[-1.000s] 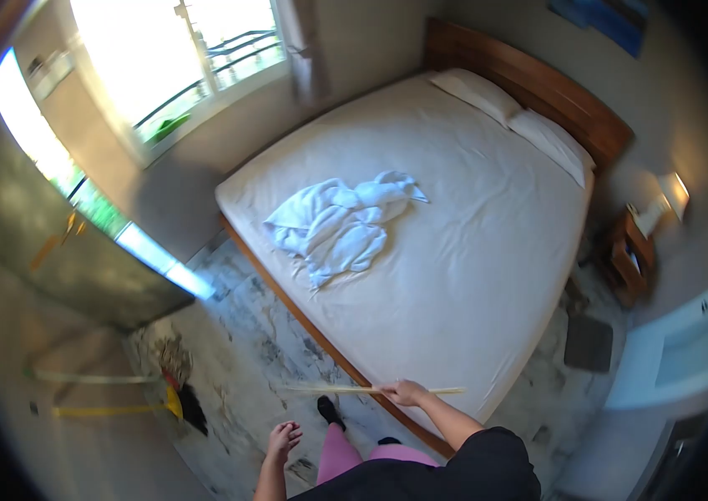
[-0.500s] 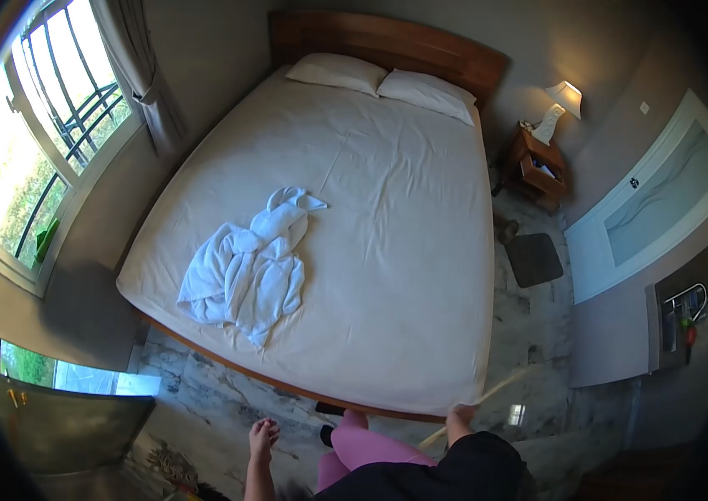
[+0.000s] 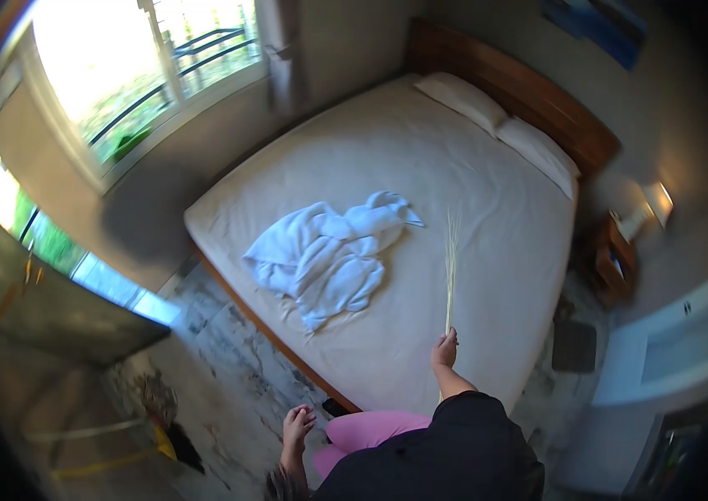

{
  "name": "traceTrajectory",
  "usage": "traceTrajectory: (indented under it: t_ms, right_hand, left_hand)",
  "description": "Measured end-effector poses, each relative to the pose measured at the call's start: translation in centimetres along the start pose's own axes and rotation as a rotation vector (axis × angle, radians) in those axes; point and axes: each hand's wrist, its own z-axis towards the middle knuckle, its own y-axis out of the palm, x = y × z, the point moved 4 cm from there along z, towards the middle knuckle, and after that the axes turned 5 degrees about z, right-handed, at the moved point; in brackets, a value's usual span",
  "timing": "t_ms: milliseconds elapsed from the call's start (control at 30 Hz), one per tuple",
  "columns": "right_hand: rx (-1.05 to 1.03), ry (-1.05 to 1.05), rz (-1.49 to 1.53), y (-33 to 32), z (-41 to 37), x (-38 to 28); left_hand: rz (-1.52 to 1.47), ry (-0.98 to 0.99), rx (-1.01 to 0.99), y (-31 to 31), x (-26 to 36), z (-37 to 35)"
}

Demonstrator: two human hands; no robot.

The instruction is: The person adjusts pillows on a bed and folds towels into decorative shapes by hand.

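My right hand (image 3: 445, 347) is closed around a stick broom (image 3: 451, 275), a pale bundle of thin straw-like bristles that points away over the bed. Its thin tips spread above the fitted sheet (image 3: 488, 250), right of a crumpled white towel (image 3: 321, 259). The towel lies bunched on the left half of the mattress. Down by the foot of the bed, my left hand (image 3: 297, 422) hangs beside my pink-clad leg, its fingers loosely bent and apart, with nothing seen in them.
Two pillows (image 3: 462, 102) lie against the wooden headboard (image 3: 521, 88). A nightstand (image 3: 609, 260) with a lit lamp (image 3: 659, 203) stands at the right. On the left are a window (image 3: 204, 50) and a dark panel (image 3: 45, 275). Marbled floor (image 3: 245, 351) runs along the bed's foot.
My right hand has risen from the bed's corner and swung the stick broom forward over the sheet. My view has turned, shifting the bed rightward; my left hand stays low.
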Motion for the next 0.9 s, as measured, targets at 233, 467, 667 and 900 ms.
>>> traceTrajectory:
  t_ms: [233, 467, 667, 900]
  right_hand:
    - [-0.167, -0.504, -0.015, 6.2, 2.7, -5.0]
    - [0.066, -0.631, 0.007, 9.3, 16.7, -3.5]
    - [-0.21, -1.091, 0.224, 11.8, 16.7, -8.3]
    - [-0.644, -1.608, 0.373, 7.8, 10.0, -9.7]
  left_hand:
    - [-0.404, 0.072, 0.219, 0.6, -7.6, 2.6]
    - [-0.723, 0.374, 0.298, 7.0, -10.9, 12.5]
    - [-0.847, 0.383, 0.383, 11.5, -15.3, 16.2]
    - [-0.514, 0.487, 0.631, 10.6, -16.2, 10.5]
